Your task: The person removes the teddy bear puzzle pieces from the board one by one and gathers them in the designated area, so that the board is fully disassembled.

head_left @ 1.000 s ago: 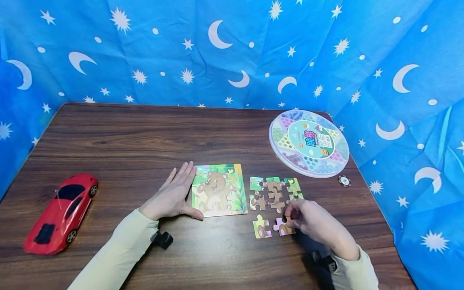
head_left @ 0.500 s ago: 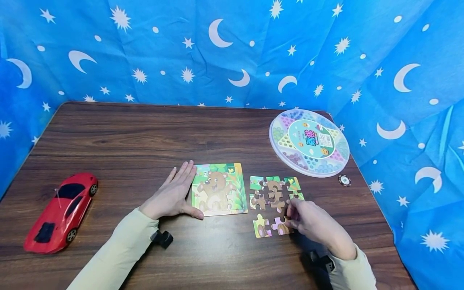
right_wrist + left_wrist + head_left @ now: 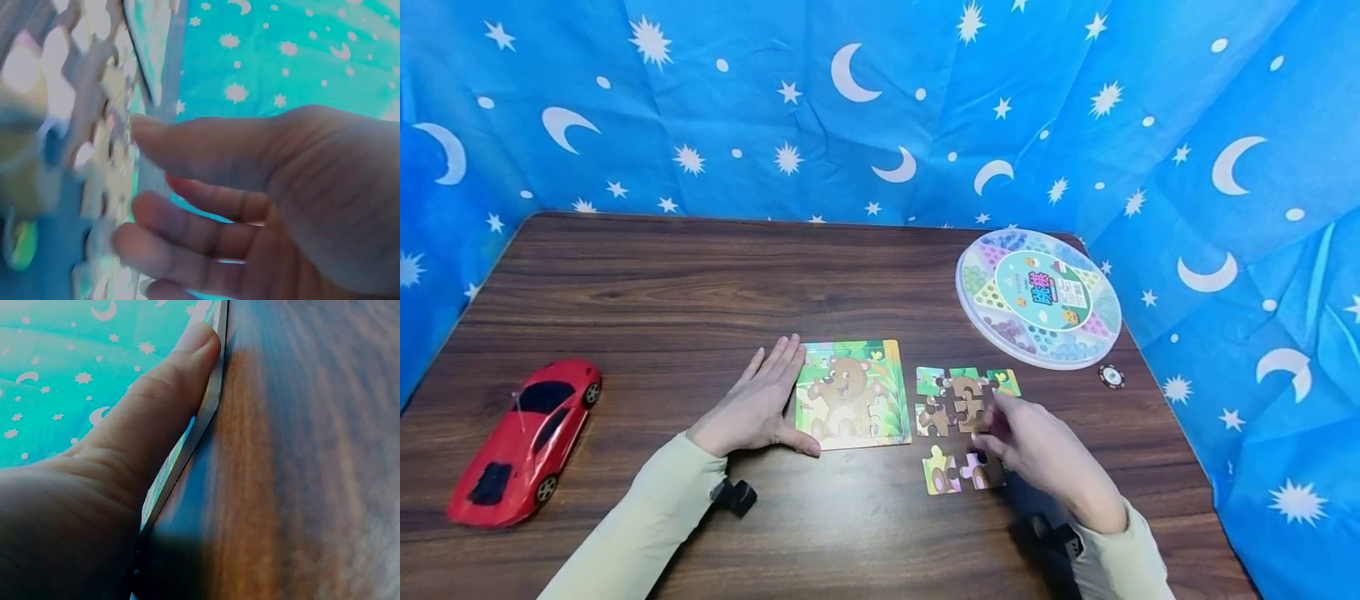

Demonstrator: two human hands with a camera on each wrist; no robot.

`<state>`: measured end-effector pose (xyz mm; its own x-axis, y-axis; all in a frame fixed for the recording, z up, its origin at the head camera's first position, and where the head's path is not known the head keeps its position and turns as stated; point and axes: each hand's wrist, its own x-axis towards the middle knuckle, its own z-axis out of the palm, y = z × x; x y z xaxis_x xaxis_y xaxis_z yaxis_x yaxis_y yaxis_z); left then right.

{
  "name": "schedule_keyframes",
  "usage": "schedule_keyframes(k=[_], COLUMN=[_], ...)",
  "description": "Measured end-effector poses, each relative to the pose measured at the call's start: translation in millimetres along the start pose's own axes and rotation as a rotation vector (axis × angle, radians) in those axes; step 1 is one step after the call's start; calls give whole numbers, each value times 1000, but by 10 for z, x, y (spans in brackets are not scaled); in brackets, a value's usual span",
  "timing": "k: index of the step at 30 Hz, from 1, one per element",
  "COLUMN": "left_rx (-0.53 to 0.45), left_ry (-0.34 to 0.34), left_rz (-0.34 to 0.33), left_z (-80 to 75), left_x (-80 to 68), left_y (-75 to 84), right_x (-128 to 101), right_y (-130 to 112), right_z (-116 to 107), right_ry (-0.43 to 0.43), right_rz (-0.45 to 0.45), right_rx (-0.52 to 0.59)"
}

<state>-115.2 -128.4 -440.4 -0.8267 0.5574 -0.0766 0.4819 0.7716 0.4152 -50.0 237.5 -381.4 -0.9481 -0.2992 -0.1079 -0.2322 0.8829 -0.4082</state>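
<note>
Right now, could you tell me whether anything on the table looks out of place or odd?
Nothing is spilled or damaged. The one stray item is a small poker chip lying alone by the round marble game case. Loose puzzle pieces sit beside the puzzle board, and two lie apart from the cluster.

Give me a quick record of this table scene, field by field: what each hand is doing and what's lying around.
left hand: left hand lies flat on the table, thumb against the edge of the puzzle board
right hand: right hand over the loose puzzle pieces, fingers bent; whether it holds a piece cannot be told
puzzle board: bear picture, flat, between the two hands
left side: red toy car
far right: round game box, small chip beside it
backdrop: blue cloth with moons and stars
</note>
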Motion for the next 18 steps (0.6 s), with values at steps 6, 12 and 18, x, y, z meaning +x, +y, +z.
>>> schedule_keyframes(k=[6,12,18], left_rx=[-1,-2,12], left_ry=[-5,1,10], left_rz=[-7,3,8], left_z=[10,13,4], left_x=[-9,-14,-11], left_y=[7,10,2], right_x=[235,459,654], right_y=[-278,-557,-716], right_z=[36,157,328], right_ry=[68,64,65], right_rz=[-144,-268,-418], right_rx=[-31,-97,-170])
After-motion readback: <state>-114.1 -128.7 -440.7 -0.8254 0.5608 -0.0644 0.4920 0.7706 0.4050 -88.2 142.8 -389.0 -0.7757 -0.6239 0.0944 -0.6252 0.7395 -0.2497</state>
